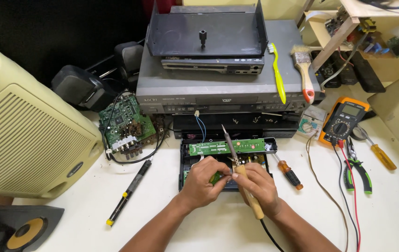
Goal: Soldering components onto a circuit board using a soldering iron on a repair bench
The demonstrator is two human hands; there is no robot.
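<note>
My right hand point(259, 185) grips a soldering iron point(245, 189) by its wooden handle, its metal tip pointing up and away over a long green circuit board point(218, 148). That board lies on the far edge of an open black device case point(271, 145). My left hand point(203, 181) rests over the case, fingertips pinched at the base of the iron's shaft beside my right thumb. Whether the fingers hold a small part is hidden. The iron's black cord runs off toward me.
Stacked disc players point(218, 91) with a yellow toothbrush point(278, 70) and paintbrush point(305, 74) stand behind. An orange multimeter point(344, 121), green-handled pliers point(358, 172), screwdrivers point(289, 172) lie right. A loose green board point(125, 123), black pen-like tool point(129, 191) and cream speaker point(27, 126) lie left.
</note>
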